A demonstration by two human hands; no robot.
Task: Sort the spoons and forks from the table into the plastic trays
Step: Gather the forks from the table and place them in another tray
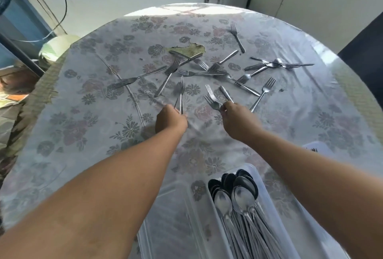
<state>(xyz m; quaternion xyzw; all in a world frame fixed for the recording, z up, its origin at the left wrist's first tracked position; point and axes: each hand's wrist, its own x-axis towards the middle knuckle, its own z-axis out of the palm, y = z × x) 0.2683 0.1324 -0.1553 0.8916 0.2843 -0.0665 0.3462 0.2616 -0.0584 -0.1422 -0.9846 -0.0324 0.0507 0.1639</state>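
At the near edge of the table, a clear plastic tray holds a packed bundle of spoons, bowls pointing away from the person, handles running toward the lower right. Just to its left sits a second clear tray, with nothing to be seen in it but the floral cloth showing through its floor. A third plastic piece peeks out past the right forearm — its contents are too hidden to tell.

Farther out, both arms reach over the cloth. The left hand has its fingers curled round the handle of a fork, tines pointing away. The right hand pinches a small bunch of forks by their handles, two sets of tines fanning up and left, with another handle sticking out just beside them.

Beyond the hands, loose forks lie scattered and crossed over one another mid-table, with a smaller tangle to the right and one lone fork farthest off. A worn patch breaks the cloth behind the pile — near the far left, a pale green container stands beside the table.
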